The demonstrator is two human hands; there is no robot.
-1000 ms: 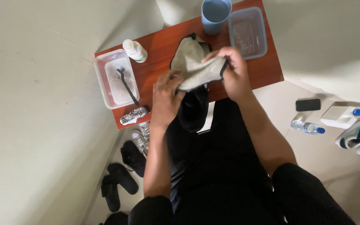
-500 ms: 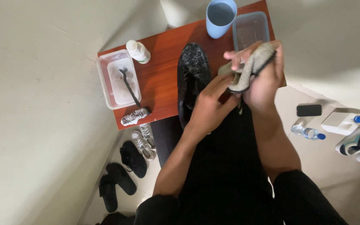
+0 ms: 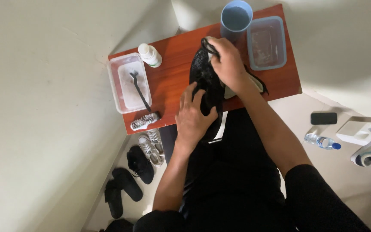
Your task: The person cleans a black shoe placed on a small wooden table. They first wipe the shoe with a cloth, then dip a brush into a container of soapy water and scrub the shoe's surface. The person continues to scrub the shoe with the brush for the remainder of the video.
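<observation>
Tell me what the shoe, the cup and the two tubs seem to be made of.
Shoe: black, looks like knit or mesh fabric, with a dull speckled surface; hard to be sure.
Cup: light blue, smooth and matte, likely plastic.
Left tub and right tub: clear, see-through walls with rounded corners, likely plastic.
The left hand and right hand hold the shoe.

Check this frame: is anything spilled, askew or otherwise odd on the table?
Nothing looks spilled. The one oddity: the black shoe lies with its heel past the front edge of the red-brown table, held by the left hand while the right hand presses a grey cloth on it.
</observation>
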